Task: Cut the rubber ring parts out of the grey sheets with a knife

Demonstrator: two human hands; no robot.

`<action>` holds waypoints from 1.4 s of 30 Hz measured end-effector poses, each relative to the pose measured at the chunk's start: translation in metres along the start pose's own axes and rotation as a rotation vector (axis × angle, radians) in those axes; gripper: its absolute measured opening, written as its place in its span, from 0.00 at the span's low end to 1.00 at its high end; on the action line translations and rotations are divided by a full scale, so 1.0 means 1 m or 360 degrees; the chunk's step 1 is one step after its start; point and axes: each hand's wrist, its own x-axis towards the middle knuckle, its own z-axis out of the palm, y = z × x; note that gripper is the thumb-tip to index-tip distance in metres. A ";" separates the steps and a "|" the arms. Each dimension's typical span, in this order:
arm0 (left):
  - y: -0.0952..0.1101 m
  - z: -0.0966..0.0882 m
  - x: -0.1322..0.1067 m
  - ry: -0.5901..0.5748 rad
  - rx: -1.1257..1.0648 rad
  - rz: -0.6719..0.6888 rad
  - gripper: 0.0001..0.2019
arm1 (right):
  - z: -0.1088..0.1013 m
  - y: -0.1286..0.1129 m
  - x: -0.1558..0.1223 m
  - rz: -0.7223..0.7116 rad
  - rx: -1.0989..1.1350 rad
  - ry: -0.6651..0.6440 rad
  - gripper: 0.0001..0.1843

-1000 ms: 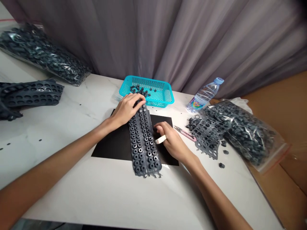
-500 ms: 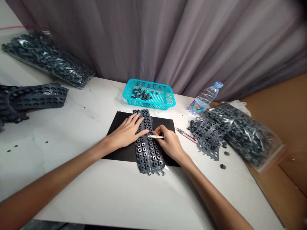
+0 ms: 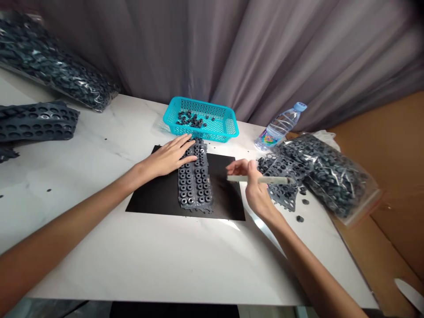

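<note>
My left hand point(image 3: 170, 155) lies flat with its fingers spread over the upper part of a dark grey rubber sheet point(image 3: 195, 187), which bears rows of small ring-shaped pieces. That sheet rests on a black mat point(image 3: 155, 194), its far end reaching toward the basket. Off to the right, my right hand point(image 3: 255, 185) is raised above the mat's edge, closed around a pale, pen-like stick point(image 3: 276, 180) held roughly level. Its exact kind is unclear. Behind this hand lies a perforated rubber sheet point(image 3: 281, 190) with holes in it.
A turquoise basket point(image 3: 232, 128) with several small dark pieces stands beyond the mat. Right of it are a water bottle point(image 3: 280, 126) and a bag of dark pieces point(image 3: 338, 176). Another full bag point(image 3: 56, 66) and a rolled perforated sheet point(image 3: 39, 121) sit at left.
My right hand has lifted away from the rubber sheet and moved right with the stick. The sheet has shifted farther up the mat under my left hand. Pink-handled snips are now hidden.
</note>
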 end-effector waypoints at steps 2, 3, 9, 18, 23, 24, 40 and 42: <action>0.021 -0.008 -0.011 0.0139 0.0059 0.0058 0.30 | -0.004 0.002 -0.015 0.0168 0.0247 -0.0218 0.38; 0.034 -0.012 -0.018 0.0182 0.0056 0.0103 0.27 | -0.005 0.003 -0.022 0.0202 0.0348 -0.0270 0.37; 0.090 -0.015 -0.057 -0.0218 -0.0390 0.0394 0.13 | 0.001 0.004 -0.046 0.0450 0.0406 -0.0258 0.17; 0.098 -0.004 -0.066 -0.0189 -0.0205 0.0544 0.10 | 0.018 0.006 -0.065 0.0535 0.0450 -0.0358 0.10; 0.100 -0.005 -0.066 -0.0254 -0.0349 0.0457 0.08 | 0.021 0.005 -0.069 0.0505 0.0470 -0.0347 0.08; 0.100 -0.005 -0.066 -0.0265 -0.0377 0.0435 0.08 | 0.022 0.004 -0.069 0.0496 0.0454 -0.0359 0.08; 0.099 -0.005 -0.065 -0.0259 -0.0385 0.0450 0.09 | 0.027 0.006 -0.069 0.0500 0.0445 -0.0383 0.04; 0.099 -0.005 -0.065 -0.0264 -0.0392 0.0450 0.08 | 0.027 0.006 -0.070 0.0503 0.0448 -0.0386 0.04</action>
